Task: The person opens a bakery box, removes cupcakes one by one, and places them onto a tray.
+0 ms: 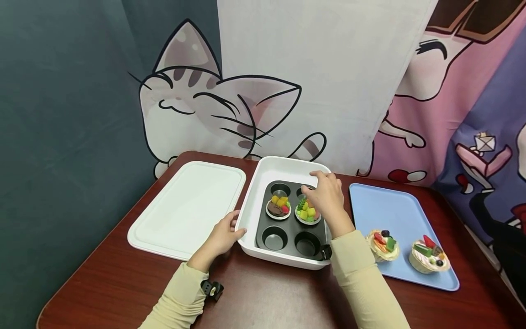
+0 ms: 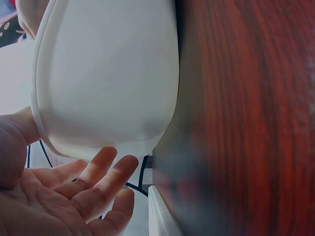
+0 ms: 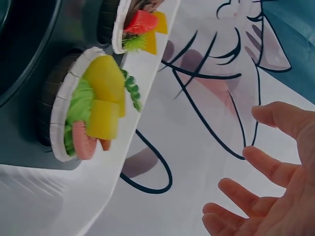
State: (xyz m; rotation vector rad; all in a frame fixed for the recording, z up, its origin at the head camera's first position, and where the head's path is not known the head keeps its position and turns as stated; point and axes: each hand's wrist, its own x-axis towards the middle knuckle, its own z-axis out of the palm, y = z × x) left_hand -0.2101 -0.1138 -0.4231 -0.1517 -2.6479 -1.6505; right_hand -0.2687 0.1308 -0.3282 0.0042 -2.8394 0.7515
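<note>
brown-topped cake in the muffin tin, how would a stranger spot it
On the table, find the deep white tray the left hand holds. In it lies a dark muffin tin; in the head view, the brown-topped cake sits on the left of the middle row. Its brown top sets it apart from the cake on its right, heaped with green and yellow.

Blue tray (image 1: 382,205): free toward far edge; cupcakes (image 1: 428,261) block near edge. Muffin tin (image 1: 291,234): near-edge cups (image 1: 274,238) accessible; tarts (image 1: 278,210) block middle row; right hand (image 1: 327,194) obstructs far-right corner.
</note>
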